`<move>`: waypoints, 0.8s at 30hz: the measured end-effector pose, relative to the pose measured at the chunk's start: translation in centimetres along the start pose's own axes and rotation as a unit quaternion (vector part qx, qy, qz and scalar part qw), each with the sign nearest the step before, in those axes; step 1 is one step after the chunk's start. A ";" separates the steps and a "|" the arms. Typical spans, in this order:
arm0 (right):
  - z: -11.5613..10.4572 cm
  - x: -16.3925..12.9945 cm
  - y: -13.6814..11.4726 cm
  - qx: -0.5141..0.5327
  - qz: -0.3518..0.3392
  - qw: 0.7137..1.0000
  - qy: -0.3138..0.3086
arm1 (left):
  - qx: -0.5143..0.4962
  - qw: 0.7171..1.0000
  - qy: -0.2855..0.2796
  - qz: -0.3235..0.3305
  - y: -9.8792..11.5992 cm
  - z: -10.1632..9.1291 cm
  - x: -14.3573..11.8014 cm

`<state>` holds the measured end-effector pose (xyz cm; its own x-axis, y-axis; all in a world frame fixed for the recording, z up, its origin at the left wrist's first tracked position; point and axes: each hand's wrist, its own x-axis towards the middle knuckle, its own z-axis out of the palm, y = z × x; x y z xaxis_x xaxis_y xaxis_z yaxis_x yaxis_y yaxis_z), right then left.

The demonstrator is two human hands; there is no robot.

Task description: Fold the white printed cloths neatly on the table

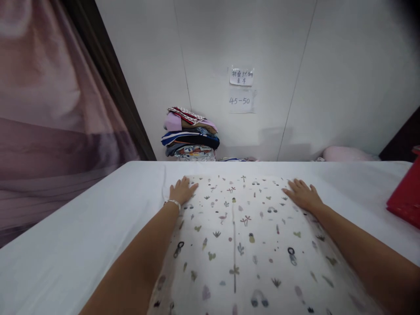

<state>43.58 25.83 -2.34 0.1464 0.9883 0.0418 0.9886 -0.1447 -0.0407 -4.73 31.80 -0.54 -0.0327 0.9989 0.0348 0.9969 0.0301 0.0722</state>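
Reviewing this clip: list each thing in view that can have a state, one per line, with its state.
Patterned cloth: spread flat on the table.
Left hand: open, palm down on the cloth's far left corner.
Right hand: open, flat on the far right corner.
Stack of clothes: folded, piled against the wall.
Paper notes: stuck to the wall.
Red item: at the table's right edge, cut off.

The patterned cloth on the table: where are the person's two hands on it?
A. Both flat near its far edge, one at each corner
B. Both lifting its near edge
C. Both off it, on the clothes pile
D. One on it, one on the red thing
A: the left hand and right hand lie flat on the cloth near its far corners.
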 end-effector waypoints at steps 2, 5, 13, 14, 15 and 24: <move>-0.2 -0.3 0.6 0.015 0.007 1.000 -0.012 | -0.009 1.000 -0.017 -0.010 -0.4 -0.1 0.2; -0.8 -0.5 0.7 0.028 0.011 0.999 -0.036 | -0.019 0.999 -0.035 -0.015 -0.5 -0.5 0.1; 0.4 -9.2 3.0 0.060 -0.028 0.998 -0.010 | -0.004 0.999 -0.007 0.042 -2.7 -1.5 -9.5; 0.8 -11.2 3.8 0.070 -0.037 0.997 -0.012 | -0.002 0.999 0.000 0.046 -3.5 -1.4 -11.4; 1.1 -13.4 4.5 0.077 -0.041 0.996 -0.015 | 0.001 0.999 0.005 0.047 -4.4 -1.3 -13.1; 1.2 -28.6 7.6 0.131 -0.023 0.991 0.005 | -0.017 0.999 0.017 0.034 -8.1 -3.7 -25.2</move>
<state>46.87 -3.51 -5.03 0.1039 0.9928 0.0594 0.9517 -0.0819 -0.2959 -12.29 6.22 1.72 0.0314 0.9968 0.0739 0.9940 -0.0388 0.1018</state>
